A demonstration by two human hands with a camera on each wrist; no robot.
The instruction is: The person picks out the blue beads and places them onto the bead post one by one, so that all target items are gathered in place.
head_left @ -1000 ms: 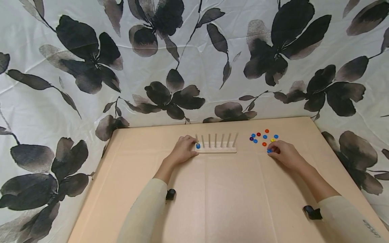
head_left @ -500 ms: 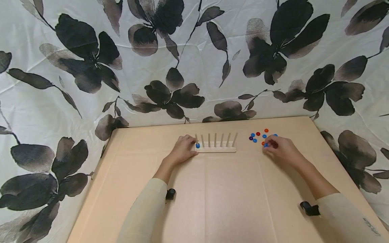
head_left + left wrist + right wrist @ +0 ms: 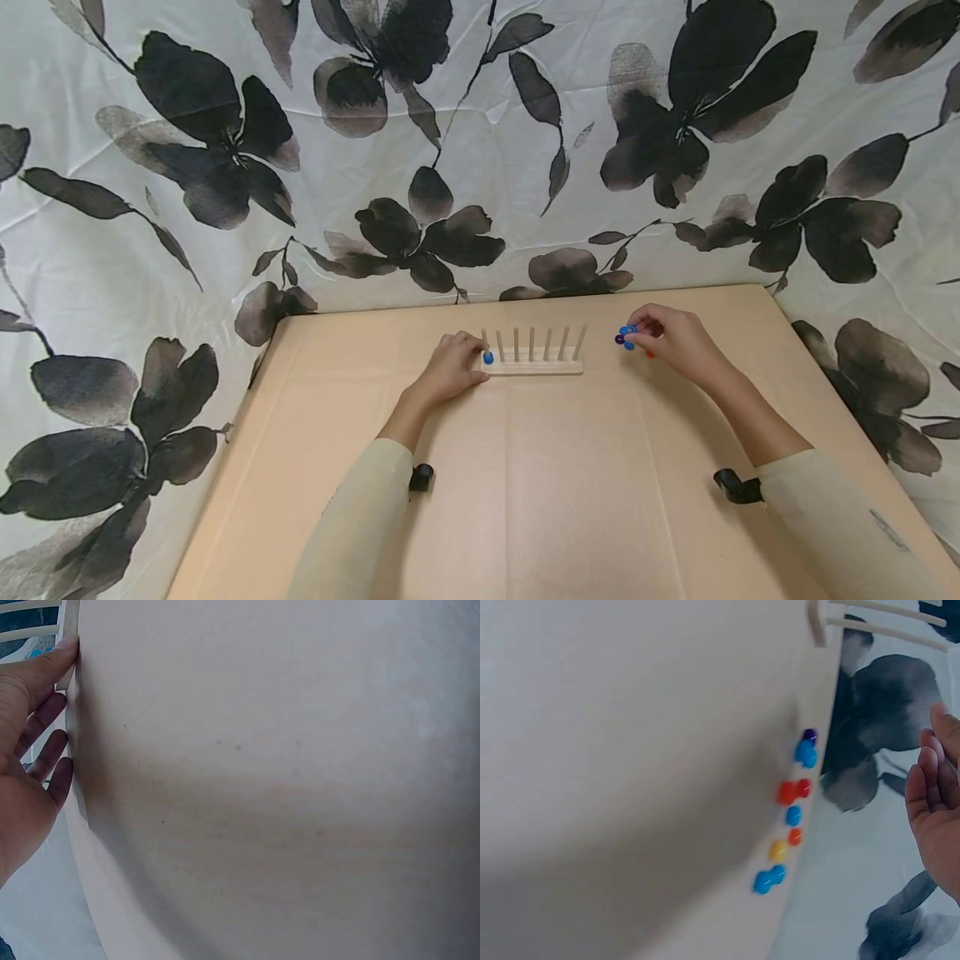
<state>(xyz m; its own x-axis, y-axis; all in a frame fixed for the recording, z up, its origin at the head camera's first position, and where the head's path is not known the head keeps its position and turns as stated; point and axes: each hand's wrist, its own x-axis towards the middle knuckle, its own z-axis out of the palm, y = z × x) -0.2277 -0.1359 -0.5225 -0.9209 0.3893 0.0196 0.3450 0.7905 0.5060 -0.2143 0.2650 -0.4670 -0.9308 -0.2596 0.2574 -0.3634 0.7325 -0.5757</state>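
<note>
My left hand (image 3: 447,367) grips the left end of a wooden peg rack (image 3: 536,368) that has a row of thin upright pegs. A blue bead (image 3: 488,357) sits low at the leftmost peg, beside the fingertips. In the left wrist view the thumb presses the edge of the rack (image 3: 69,645). My right hand (image 3: 678,340) is raised over the loose beads, pinching a blue bead (image 3: 632,329) between thumb and index finger. From the right wrist camera, the curled fingers of that hand (image 3: 939,795) hide what lies between them.
Several loose beads, among them a purple bead (image 3: 810,736), a yellow bead (image 3: 778,850) and a red bead (image 3: 803,787), lie on the tan table (image 3: 562,483) right of the rack. A floral cloth (image 3: 480,142) hangs behind the table's far edge.
The right hand has moved left and slightly away from the viewer with the blue bead, now covering most of the loose beads. The left hand stays on the rack.
</note>
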